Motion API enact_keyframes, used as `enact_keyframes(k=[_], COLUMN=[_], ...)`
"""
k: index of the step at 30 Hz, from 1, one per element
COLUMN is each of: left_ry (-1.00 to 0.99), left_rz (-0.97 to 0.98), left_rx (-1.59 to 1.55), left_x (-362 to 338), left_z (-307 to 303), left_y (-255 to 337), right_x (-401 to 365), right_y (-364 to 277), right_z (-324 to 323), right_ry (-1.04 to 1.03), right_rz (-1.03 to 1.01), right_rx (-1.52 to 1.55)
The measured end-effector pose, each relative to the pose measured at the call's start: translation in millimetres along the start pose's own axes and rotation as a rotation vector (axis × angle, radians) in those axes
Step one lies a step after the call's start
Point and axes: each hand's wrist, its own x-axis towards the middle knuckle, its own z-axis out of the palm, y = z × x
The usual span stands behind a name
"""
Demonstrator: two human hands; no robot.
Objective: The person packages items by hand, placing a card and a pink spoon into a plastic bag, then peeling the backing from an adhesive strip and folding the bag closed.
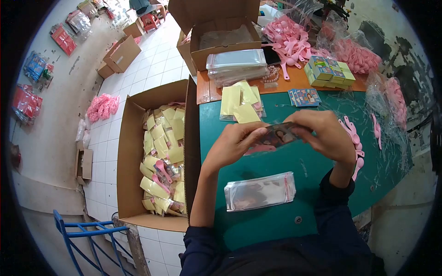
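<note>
Above the green tabletop, my left hand (237, 141) is closed on the left end of a clear plastic bag (278, 136). A printed card shows inside the bag, with a pink spoon (261, 148) at its lower left. My right hand (324, 131) pinches the bag's other end; its fingertips are partly hidden. Below both hands lies a stack of clear plastic bags (260, 192). Just beyond my left hand are packs with pale yellow cards (239, 102). Several printed cards (305, 97) lie past my right hand, and loose pink spoons (355, 133) lie to its right.
Left of the table stands a cardboard box (126, 175) holding many yellow-backed packs. At the back are an open carton (223, 39), more clear bags (237, 64), stacked cards (329, 71) and heaped pink spoons (292, 41). A blue metal frame (90, 233) stands at lower left.
</note>
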Motion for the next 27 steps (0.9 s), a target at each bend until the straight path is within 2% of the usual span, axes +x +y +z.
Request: enact_keyframes(k=[3, 6, 9, 13, 15, 16, 19, 20, 21, 24, 25, 27], left_ry=[0.079, 0.103, 0.215, 0.144, 0.152, 0.154, 0.210, 0.224, 0.212, 0.169, 0.152, 0.119], left_rz=[0.112, 0.034, -0.025, -0.104, 0.024, 0.083, -0.001, -0.013, 0.035, -0.077, -0.055, -0.014], left_rx=[-0.066, 0.096, 0.262, 0.068, -0.088, -0.167, -0.414, -0.482, -0.462, -0.494, -0.447, -0.350], left_x=[-0.8, -1.7, -4.9, -28.7, -46.2, -54.6, -67.3, -69.6, -71.4, -80.9, -83.8, -90.7], left_z=[10.7, 11.9, 14.3, -8.2, -10.1, -7.3, 5.1, 7.3, 8.6, 16.7, 20.0, 26.0], left_y=[0.1, 11.1, 9.1, -0.5, -14.4, -21.5, -21.3, -19.5, -21.1, -10.1, -10.9, -12.9], right_x=[2.6, 5.0, 11.3, 5.1, -0.7, -3.5, -10.7, -14.6, -19.3, -33.1, -37.6, -47.2], right_y=[7.1, 14.7, 26.2, 21.9, 24.1, 25.4, 22.4, 17.3, 12.2, 5.9, 5.6, 8.4], right_z=[12.8, 31.8, 34.4, 24.6, 21.3, 22.4, 31.2, 32.0, 32.5, 36.9, 39.0, 47.5], right_ry=[-0.139, -0.181, -0.162, -0.075, -0.023, -0.016, -0.029, -0.058, -0.086, -0.117, -0.120, -0.094], right_rz=[-0.029, -0.054, -0.124, 0.098, 0.213, 0.215, 0.199, 0.260, 0.321, 0.430, 0.453, 0.397], right_rx=[-0.080, -0.124, -0.015, 0.229, 0.365, 0.436, 0.599, 0.649, 0.697, 0.741, 0.741, 0.754])
